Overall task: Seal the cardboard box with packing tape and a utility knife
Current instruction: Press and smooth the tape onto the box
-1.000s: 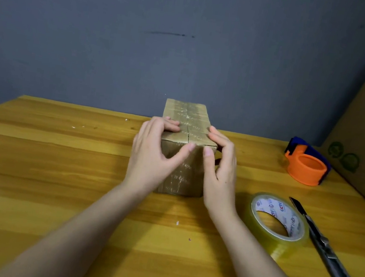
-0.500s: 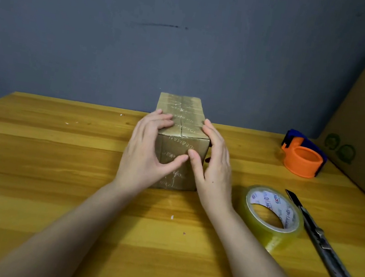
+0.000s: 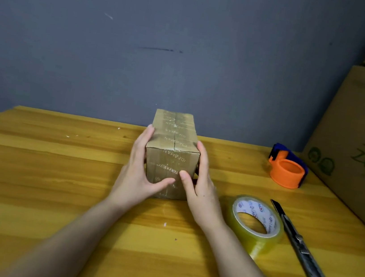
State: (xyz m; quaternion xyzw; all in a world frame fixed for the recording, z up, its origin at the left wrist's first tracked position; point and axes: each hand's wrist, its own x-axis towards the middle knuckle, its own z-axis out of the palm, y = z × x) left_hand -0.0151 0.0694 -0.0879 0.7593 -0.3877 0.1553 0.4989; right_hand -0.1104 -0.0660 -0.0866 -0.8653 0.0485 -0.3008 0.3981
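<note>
A small cardboard box (image 3: 173, 137) stands on the wooden table (image 3: 42, 177) near the wall, its flaps closed and its top and near face covered in clear tape. My left hand (image 3: 140, 174) clasps its left side, thumb pressed on the near face. My right hand (image 3: 200, 185) clasps the right side, thumb also on the near face. A roll of clear packing tape (image 3: 256, 221) lies flat to the right of my right wrist. A grey utility knife (image 3: 300, 246) lies just right of the roll, blade tip pointing away from me.
An orange and blue tape dispenser (image 3: 287, 167) sits at the back right of the table. Large cardboard cartons (image 3: 364, 140) with green print are stacked along the right edge. A grey wall (image 3: 142, 50) stands directly behind the table.
Both hands have slid down from the box's top front edge to its sides and near face, thumbs moving down the near face. The box stays in place.
</note>
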